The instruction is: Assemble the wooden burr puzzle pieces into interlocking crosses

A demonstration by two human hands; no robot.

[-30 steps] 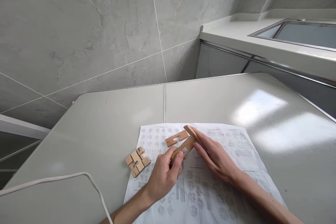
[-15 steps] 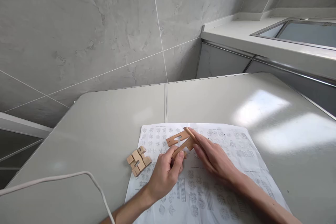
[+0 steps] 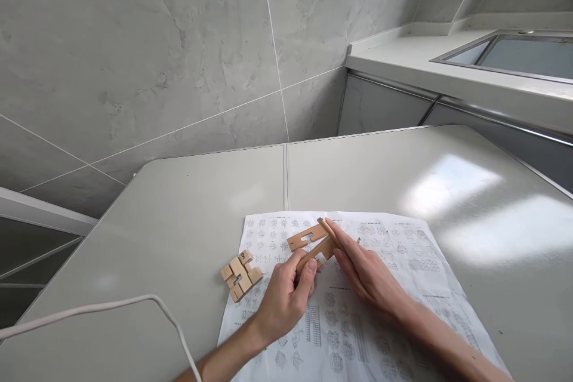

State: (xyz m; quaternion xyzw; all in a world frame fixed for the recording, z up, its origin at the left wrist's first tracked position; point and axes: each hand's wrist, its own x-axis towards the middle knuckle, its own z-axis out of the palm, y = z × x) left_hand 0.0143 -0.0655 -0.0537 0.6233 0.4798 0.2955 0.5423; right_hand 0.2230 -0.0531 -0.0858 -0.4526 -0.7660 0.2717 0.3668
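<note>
A: What did the hands have?

B: The left hand (image 3: 282, 301) pinched the near end of a wooden bar (image 3: 316, 252) between thumb and fingers, its grip clamped on the wood. The right hand (image 3: 369, 277) lay along a second slat (image 3: 330, 231), fingers pressed together against its edge, so that grip was closed on it too. The two pieces met in a cross just above the instruction sheet (image 3: 380, 250).

A: And the rest?

B: A slotted flat piece (image 3: 305, 239) lay on the sheet just beyond them. A notched block cluster (image 3: 240, 275) sat on the desk (image 3: 179, 221), at the sheet's left edge. A white cable (image 3: 111, 307) crossed the near left.

A: How would those pieces handle?

B: Light and stiff, I judged, smooth enough to slip. Best held by the ends, clear of the notches.
</note>
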